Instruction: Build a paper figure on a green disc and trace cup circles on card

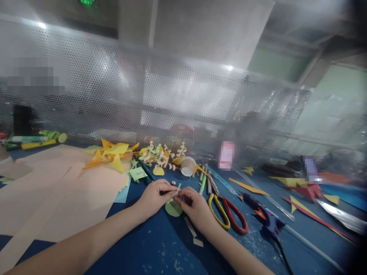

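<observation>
My left hand (155, 197) and my right hand (197, 210) meet over the blue table, both with fingers pinched together. A small light-green paper strip (179, 187) stands up between their fingertips, and both seem to grip it. Just beneath the fingers is a pale-green paper disc (173, 208); whether it is joined to the strip I cannot tell. Beside my right hand are scissors (226, 212) with a yellow and a red handle loop. Small paper scraps (197, 242) lie close to my right wrist.
A large pale sheet (57, 191) covers the left side. Behind the hands are yellow paper shapes (114, 154), curled paper strips (164, 158) and a tape roll (188, 167). To the right lies a blue glue gun (269, 219) with its cord. A perforated metal screen (123, 88) borders the back.
</observation>
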Demonstrator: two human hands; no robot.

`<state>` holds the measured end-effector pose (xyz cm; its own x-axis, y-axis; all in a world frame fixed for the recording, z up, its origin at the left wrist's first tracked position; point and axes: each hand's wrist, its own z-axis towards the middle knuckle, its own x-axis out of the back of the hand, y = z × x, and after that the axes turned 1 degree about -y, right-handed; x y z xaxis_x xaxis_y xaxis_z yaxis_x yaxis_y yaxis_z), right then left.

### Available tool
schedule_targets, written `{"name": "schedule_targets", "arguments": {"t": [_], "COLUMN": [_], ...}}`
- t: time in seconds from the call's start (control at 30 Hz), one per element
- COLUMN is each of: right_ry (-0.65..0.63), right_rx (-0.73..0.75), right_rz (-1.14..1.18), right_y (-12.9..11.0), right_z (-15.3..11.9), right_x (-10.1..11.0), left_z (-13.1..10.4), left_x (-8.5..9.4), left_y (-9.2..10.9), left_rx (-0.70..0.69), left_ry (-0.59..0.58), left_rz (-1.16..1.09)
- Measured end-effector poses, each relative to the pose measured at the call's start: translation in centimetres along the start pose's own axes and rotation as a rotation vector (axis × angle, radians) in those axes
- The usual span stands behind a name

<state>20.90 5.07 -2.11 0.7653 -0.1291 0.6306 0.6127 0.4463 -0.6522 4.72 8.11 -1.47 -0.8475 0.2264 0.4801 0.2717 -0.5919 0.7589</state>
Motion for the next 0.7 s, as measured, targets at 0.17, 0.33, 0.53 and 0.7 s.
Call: {"name": "schedule_targets", "arguments": {"t": [0.17,0.33,0.53,0.7], "right_ry": [-0.006,-0.018,-0.005,0.002], "right_rx": [0.0,0.007,0.0,-0.011], "right_rz": [0.0,0.0,-0.005,-0.007], "right_y": [0.01,-0.22,0.02,0.0], "right_z": [-0.03,-0.05,-0.13,-0.15], "right_x": [0.04,0.14,0.02,0.04], "left_z": [0.18,0.19,0.1,0.07], "left_x": [-0.08,-0.08,-0.06,-0.07], "left_y": [0.02,-0.03,-0.15,-0.14], "left_rx": [0.025,0.031,0.032,0.022], "left_ry": [0.019,0.011,0.005,-0.004], "left_rz": [0.04,0.058,0.072,0.07]}}
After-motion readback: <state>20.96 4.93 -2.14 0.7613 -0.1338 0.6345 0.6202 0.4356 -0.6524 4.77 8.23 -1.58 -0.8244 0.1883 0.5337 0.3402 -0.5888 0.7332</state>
